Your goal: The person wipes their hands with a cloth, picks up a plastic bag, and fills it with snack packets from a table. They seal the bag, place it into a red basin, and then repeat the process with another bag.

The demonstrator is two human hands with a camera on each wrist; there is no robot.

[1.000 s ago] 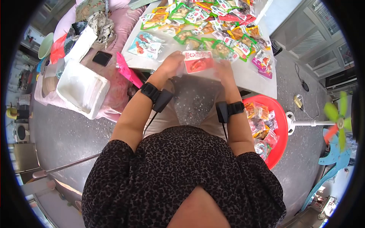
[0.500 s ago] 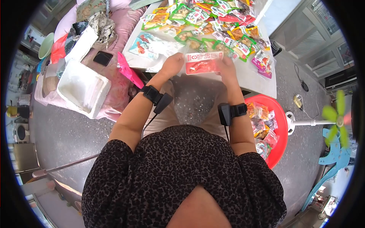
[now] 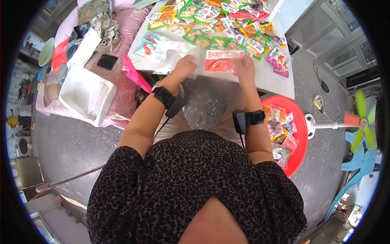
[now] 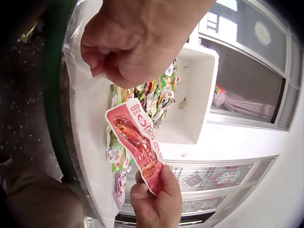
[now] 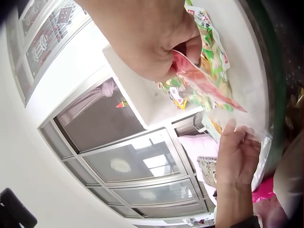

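Note:
My right hand [image 3: 245, 69] pinches one end of a flat red-and-white snack pouch [image 3: 222, 62], held above the table's near edge. Printed lettering and a picture of meat show on its face in the left wrist view. To the left, my left hand [image 3: 185, 66] is bent with fingers curled, gripping thin clear plastic [image 5: 259, 134] that looks like a bag. The hands are apart, the pouch reaching toward the left one. Beside the left hand lies a blue-and-white packet [image 3: 151, 46] with a red picture, on the white table [image 3: 268, 83].
Several colourful snack packets [image 3: 219, 26] cover the far part of the table. A red basin [image 3: 300, 140] of packets stands low at right. On the left are a white foam box [image 3: 87, 95], a phone [image 3: 107, 62] and a pink bag [image 3: 136, 74]. A fan [image 3: 362, 122] turns at far right.
The pouch, earlier between both hands, has moved right and slightly up in the right hand. The left hand has drawn away from it, and clear plastic now shows around that hand.

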